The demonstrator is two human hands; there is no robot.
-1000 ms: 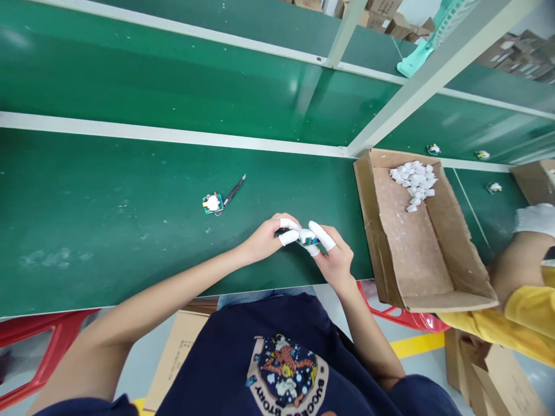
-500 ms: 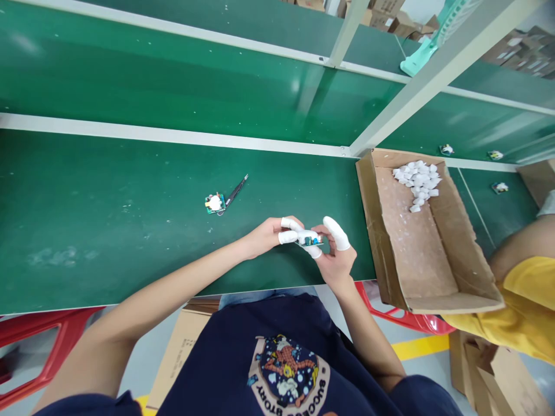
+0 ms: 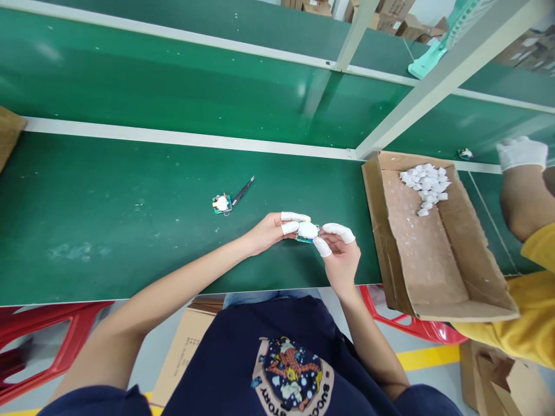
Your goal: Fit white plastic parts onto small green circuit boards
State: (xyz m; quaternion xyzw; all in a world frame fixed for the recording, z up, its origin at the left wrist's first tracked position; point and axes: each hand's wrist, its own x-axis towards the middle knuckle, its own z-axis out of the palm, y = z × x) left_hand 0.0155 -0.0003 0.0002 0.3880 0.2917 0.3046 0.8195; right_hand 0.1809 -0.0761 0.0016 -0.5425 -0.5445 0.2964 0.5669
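Between my hands, above the green table, is a small circuit board (image 3: 308,231) with a white, rounded piece on top. My left hand (image 3: 277,229), with white finger cots on thumb and finger, pinches the board's left edge. From the other side, my right hand (image 3: 340,248) grips its right edge with cot-covered thumb and forefinger. Further left on the table lies a second circuit board (image 3: 222,203) carrying a white piece. A pair of black tweezers (image 3: 241,194) rests against it, tips pointing away to the upper right.
An open cardboard box (image 3: 433,271) with many small white pieces (image 3: 427,185) stands to my right. Beyond it, a co-worker's white-gloved hand (image 3: 522,153) reaches near another board (image 3: 465,153). A metal post (image 3: 403,110) rises behind the box.
The board in my hands has turned from edge-on so its white top now faces me. My right fingers have shifted to its right edge. A co-worker's gloved hand has come into view at right.
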